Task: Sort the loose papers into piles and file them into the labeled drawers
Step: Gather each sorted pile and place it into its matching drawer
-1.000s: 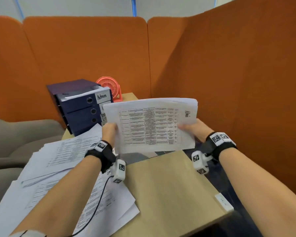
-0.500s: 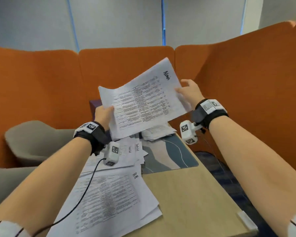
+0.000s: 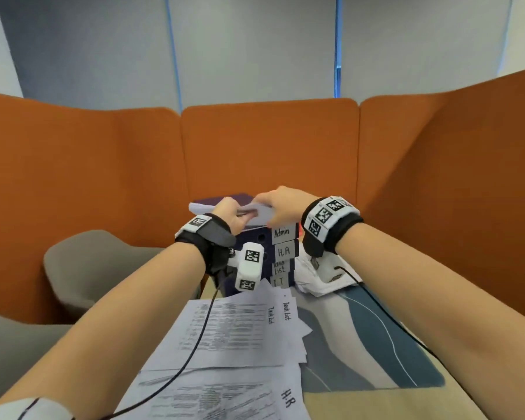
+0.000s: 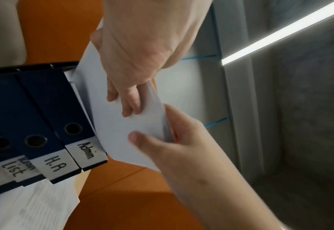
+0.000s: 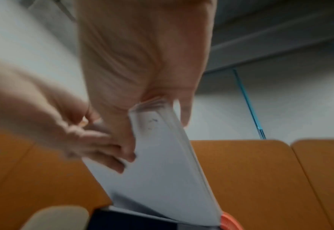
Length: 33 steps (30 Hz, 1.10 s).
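A thick white paper stack (image 3: 259, 214) lies nearly flat at the top of the dark blue drawer unit (image 3: 262, 237). My left hand (image 3: 229, 218) grips its left side and my right hand (image 3: 281, 207) grips its near right corner. The drawer fronts read Admin (image 3: 284, 232), H.R, Task List and I.T. In the left wrist view the paper stack (image 4: 121, 124) slants in just above the Admin drawer (image 4: 63, 101), with my left fingers (image 4: 128, 105) underneath. In the right wrist view my right hand (image 5: 152, 93) pinches the paper stack (image 5: 162, 171). How deep the sheets sit is hidden.
A Task List pile (image 3: 234, 331) and an H.R pile (image 3: 225, 395) cover the table's left half. More white sheets (image 3: 322, 277) lie right of the unit, on a blue-grey desk mat (image 3: 376, 344). Orange partitions (image 3: 270, 147) enclose the wooden table (image 3: 391, 404). A grey chair (image 3: 88, 262) stands at left.
Both hands carried the stack from upright in front of me forward and down, turning it flat at the top Admin drawer. My head view has swung toward the drawer unit.
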Tool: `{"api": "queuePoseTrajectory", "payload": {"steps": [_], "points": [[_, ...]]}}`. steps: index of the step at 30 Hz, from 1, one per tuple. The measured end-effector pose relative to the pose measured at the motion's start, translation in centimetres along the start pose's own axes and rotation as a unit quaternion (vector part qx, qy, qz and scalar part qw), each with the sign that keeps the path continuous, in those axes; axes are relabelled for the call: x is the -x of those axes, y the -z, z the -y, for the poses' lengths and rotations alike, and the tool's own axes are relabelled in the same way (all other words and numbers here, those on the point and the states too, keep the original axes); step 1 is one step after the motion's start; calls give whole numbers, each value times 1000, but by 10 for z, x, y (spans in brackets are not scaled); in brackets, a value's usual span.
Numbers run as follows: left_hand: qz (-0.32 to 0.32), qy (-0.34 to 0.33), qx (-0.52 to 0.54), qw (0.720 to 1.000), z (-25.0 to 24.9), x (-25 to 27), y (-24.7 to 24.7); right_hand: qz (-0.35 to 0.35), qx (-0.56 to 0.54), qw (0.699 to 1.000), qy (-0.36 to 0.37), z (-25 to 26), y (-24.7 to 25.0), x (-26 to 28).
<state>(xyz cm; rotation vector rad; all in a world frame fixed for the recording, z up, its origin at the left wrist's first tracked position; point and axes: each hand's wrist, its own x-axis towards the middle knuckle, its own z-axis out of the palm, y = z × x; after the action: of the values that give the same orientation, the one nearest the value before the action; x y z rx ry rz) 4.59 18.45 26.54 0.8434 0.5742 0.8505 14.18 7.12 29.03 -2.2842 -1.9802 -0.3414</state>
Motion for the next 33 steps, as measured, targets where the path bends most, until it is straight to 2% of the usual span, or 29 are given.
{"api": "queuePoseTrajectory", "payload": {"steps": [2,4,5,6,7,9,10,11,12,15,16,19,20,21,23,25,27,28,29,30,33], "points": [[24,-12,-23,999,2,-3,-5,-95,85,992,6,-6,-7,-15],[46,-34,-113,992,-3,-8,-5,-165,88,982,-13,-22,-10,-29],[44,-55,-195,978,-7,-17,-1,-186,65,980,-29,-35,-12,-37],[42,-85,-301,949,-10,-25,8,-197,31,979,-50,-47,-15,-43],[31,-130,-429,894,-12,-36,20,-207,-7,976,-67,-60,-19,-50],[-4,-201,-632,749,-8,-60,50,-243,-69,964,-87,-76,-32,-61],[-8,-205,-687,697,-4,-69,65,-260,-97,957,-88,-81,-42,-67],[-4,-201,-716,668,3,-81,82,-267,-115,953,-85,-83,-53,-72],[10,-193,-729,657,9,-94,97,-266,-129,952,-84,-82,-66,-76],[66,-197,-726,655,24,-120,124,-255,-119,956,-87,-83,-110,-91],[72,-216,-721,654,27,-126,128,-227,-116,962,-94,-83,-124,-95],[58,-271,-714,643,33,-136,132,-88,-112,983,-119,-78,-152,-107],[55,-283,-713,639,35,-139,134,-82,-118,981,-130,-77,-159,-113],[58,-293,-709,639,35,-142,138,-117,-118,977,-137,-75,-165,-118],[69,-316,-695,642,34,-145,144,-253,-107,951,-143,-69,-178,-126],[75,-336,-665,663,28,-148,147,-341,-167,920,-98,-54,-190,-122],[49,-349,-631,691,16,-156,143,-351,-172,920,-16,-39,-205,-117],[38,-351,-632,690,7,-164,141,-351,-145,925,16,-36,-212,-116],[38,-347,-650,675,-1,-175,139,-358,-123,925,37,-36,-217,-117],[45,-328,-674,661,-9,-185,138,-367,-112,922,44,-38,-221,-118],[51,-205,-720,661,-24,-215,138,-411,-97,904,59,-38,-238,-116]]}}
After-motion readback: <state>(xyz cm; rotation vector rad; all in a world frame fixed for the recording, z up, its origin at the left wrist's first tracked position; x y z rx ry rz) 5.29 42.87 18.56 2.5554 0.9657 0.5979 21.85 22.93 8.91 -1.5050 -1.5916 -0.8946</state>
